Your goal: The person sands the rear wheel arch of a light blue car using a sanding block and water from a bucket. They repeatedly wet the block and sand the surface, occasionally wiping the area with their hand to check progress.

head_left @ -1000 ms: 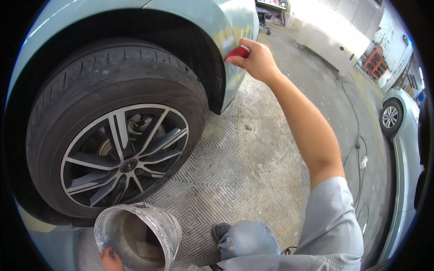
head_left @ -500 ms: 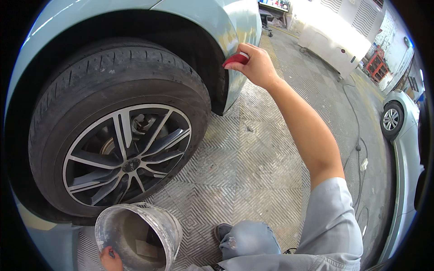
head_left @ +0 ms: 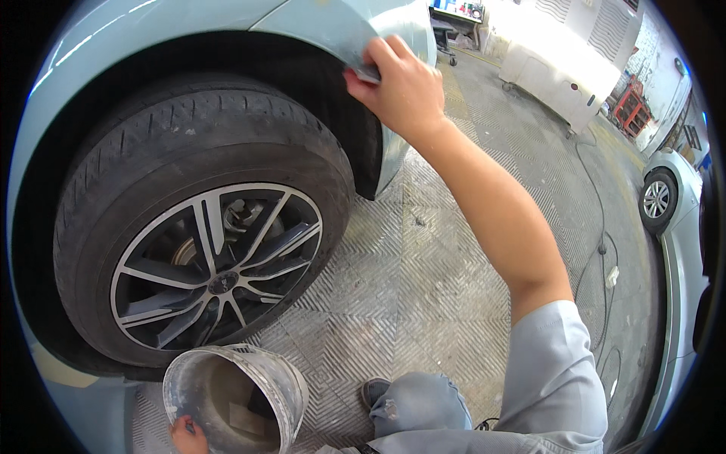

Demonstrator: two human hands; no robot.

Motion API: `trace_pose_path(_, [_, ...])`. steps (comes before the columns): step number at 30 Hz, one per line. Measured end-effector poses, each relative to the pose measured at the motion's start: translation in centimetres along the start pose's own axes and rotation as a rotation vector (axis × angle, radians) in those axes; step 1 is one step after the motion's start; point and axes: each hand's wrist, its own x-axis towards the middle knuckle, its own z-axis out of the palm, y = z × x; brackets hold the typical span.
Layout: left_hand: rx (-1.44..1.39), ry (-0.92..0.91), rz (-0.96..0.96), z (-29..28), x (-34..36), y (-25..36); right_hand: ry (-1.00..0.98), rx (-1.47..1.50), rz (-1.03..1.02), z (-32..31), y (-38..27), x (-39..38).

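Note:
My right hand grips a small pad, now showing a greyish side, against the pale blue fender above the wheel arch. Its fingers are wrapped round the pad and hide much of it. Below sits the tyre with a black-and-silver alloy rim. My left hand, low in the picture, has its fingers curled at the near left edge of a smeared white bucket. Inside the bucket lies a beige rectangular piece.
Patterned floor tiles surround my bent knee. A dark hose runs along the right. Behind stand a white wheeled cabinet and a cart. A second car is at the far right, near a red rack.
My right hand has moved up and left along the fender, off the yellowish patch. The pad's red face, seen earlier, is no longer visible. My left hand stays at the bucket.

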Motion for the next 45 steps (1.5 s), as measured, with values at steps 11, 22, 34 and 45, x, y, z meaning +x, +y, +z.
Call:
trace_pose_path(11, [0.022,0.007,0.013,-0.4,0.0,0.6,-0.109,0.29,-0.108,-2.1,-1.7,5.1])
trace_pose_path(22, [0.021,0.031,0.008,-1.2,-0.7,1.4,-0.407,0.055,-0.051,-2.7,-0.6,4.7])
trace_pose_path(34, [-0.018,0.033,0.023,-0.5,-0.2,1.0,-0.321,0.436,-0.066,-3.6,-5.7,10.3])
trace_pose_path(45, [-0.041,0.093,0.066,-0.3,-0.2,0.7,-0.415,0.433,0.103,-5.2,-5.4,9.9])
